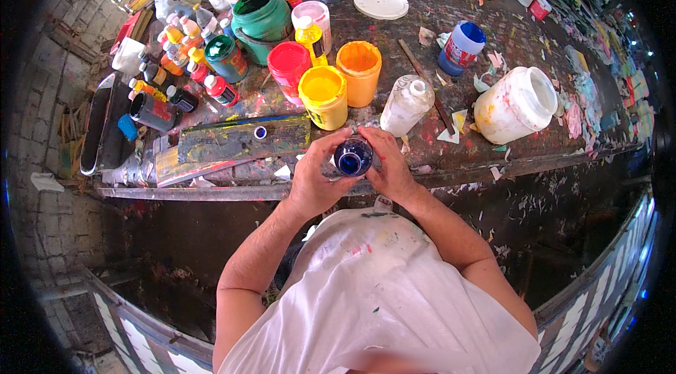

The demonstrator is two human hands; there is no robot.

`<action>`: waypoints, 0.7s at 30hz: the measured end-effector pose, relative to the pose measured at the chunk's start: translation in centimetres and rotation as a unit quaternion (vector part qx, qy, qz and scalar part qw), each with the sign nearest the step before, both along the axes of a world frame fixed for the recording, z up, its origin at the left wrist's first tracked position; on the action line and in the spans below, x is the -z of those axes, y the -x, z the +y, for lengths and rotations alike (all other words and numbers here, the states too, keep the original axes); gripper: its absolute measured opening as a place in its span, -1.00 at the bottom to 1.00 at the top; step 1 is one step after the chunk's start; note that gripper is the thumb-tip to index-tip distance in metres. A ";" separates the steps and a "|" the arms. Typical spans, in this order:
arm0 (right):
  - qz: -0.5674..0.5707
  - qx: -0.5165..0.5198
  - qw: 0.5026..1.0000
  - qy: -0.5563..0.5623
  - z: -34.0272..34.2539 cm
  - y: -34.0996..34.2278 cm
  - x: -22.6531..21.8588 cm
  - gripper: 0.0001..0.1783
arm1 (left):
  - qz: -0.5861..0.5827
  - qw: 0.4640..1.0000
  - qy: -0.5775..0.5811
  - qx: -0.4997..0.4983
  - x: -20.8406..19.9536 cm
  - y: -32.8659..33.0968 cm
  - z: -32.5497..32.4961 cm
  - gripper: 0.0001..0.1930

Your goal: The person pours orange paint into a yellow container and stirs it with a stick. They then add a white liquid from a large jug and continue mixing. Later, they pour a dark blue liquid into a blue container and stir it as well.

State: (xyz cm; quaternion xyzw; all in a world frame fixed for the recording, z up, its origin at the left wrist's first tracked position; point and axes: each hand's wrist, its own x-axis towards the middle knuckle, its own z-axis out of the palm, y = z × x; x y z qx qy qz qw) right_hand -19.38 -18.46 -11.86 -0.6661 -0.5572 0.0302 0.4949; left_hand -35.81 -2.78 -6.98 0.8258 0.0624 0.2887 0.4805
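Between my two hands, near the front edge of the table, is a small dark blue bottle (353,157), its round open mouth facing up. My left hand (317,175) wraps its left side, and my right hand (389,166) closes round its right side. A small round cap (260,132), white-rimmed with dark blue inside, lies on a paint-stained board (232,143) to the left. Just beyond my right hand stands a white plastic bottle (406,105). Open yellow (323,97) and orange (359,73) paint tubs are beyond my hands.
Several small paint bottles crowd the left, near a green tub (261,18) and a red tub (289,68). On the right are a tilted white jar (514,106) and a blue-stained jar (462,49). A thin stick (426,85) and paper scraps lie on the table (394,29).
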 end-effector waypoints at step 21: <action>0.194 0.159 0.965 -0.073 0.8 -8.1 0.5 0.54 | 0.053 0.990 0.053 -0.119 -1.5 -0.4 0.7 -0.21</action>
